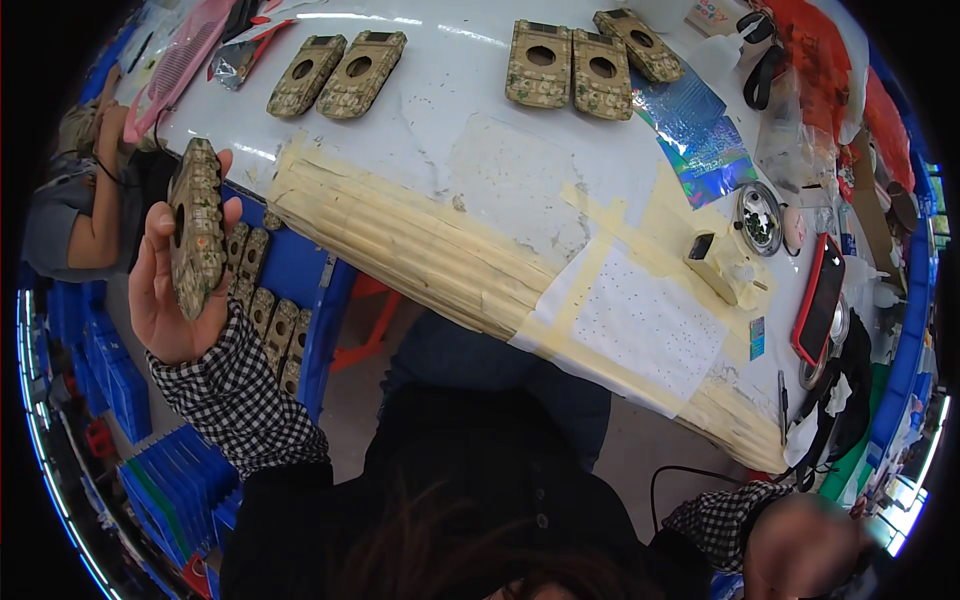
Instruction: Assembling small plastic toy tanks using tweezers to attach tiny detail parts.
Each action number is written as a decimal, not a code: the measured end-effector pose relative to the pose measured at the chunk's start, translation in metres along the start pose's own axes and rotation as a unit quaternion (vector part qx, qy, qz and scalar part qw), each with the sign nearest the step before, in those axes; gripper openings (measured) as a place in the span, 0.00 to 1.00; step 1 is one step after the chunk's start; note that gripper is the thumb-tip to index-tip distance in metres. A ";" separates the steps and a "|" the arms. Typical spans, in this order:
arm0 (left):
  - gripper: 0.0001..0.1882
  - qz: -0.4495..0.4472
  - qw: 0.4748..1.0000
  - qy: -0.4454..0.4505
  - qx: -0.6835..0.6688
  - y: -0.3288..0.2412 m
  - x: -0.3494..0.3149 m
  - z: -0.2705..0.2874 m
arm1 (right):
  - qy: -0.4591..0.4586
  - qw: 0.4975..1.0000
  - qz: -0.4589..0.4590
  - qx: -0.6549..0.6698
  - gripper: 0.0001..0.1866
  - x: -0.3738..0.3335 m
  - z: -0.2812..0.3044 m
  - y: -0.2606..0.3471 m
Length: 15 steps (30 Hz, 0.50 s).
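My left hand (pixel 152 300), raised at the left beyond the table's edge, grips a camouflage toy tank hull (pixel 196 235) by its sides. The hull is tipped on end, with part of its round opening showing. Below and behind that hand, several similar hulls (pixel 263 312) lie in a blue tray (pixel 290 262). Low at the right, my right hand (pixel 805 548) is near the camera and smeared, so its fingers cannot be made out. On the table lie two more hulls (pixel 361 74) at the far left and three hulls (pixel 540 64) at the far middle.
Yellowish tape covers the table's near edge (pixel 400 245). Speckled white paper (pixel 640 320) is taped there. Rightward are a metal dish (pixel 760 217) with dark bits, a red-edged phone (pixel 822 300), a pen (pixel 783 402) and shiny sheets (pixel 700 150). Another person (pixel 95 215) sits at left.
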<state>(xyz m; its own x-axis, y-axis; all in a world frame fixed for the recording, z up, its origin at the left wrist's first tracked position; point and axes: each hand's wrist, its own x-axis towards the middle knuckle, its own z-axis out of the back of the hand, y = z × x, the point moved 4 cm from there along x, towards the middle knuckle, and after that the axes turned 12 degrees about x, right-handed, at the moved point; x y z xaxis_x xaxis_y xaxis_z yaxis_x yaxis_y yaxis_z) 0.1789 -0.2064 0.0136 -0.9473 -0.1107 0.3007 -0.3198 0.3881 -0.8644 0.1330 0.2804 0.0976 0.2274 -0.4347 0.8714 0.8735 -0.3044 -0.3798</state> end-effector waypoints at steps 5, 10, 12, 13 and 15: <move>0.11 0.091 0.992 0.070 -0.041 0.043 0.008 -0.046 | 0.012 1.000 -0.001 0.006 0.34 -0.006 -0.007 0.002; 0.11 0.178 0.973 0.130 -0.072 0.084 0.013 -0.085 | 0.031 0.999 -0.008 0.017 0.35 -0.007 -0.010 0.002; 0.10 0.200 0.967 0.145 -0.058 0.092 0.016 -0.090 | 0.040 0.999 -0.014 0.023 0.35 -0.010 -0.006 0.001; 0.11 0.201 0.968 0.142 -0.055 0.093 0.016 -0.091 | 0.046 0.998 -0.035 0.029 0.31 -0.016 0.000 0.000; 0.11 0.198 0.969 0.134 -0.058 0.093 0.015 -0.088 | 0.072 0.994 -0.073 0.030 0.24 -0.027 0.019 0.003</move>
<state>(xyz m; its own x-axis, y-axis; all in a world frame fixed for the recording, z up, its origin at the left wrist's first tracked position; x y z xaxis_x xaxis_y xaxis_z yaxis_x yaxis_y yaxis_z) 0.1365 -0.0910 -0.0270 -0.9510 0.3031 0.0614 0.0872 0.4534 -0.8870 0.1376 0.3075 0.0792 0.0358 -0.5084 0.8604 0.9178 -0.3239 -0.2296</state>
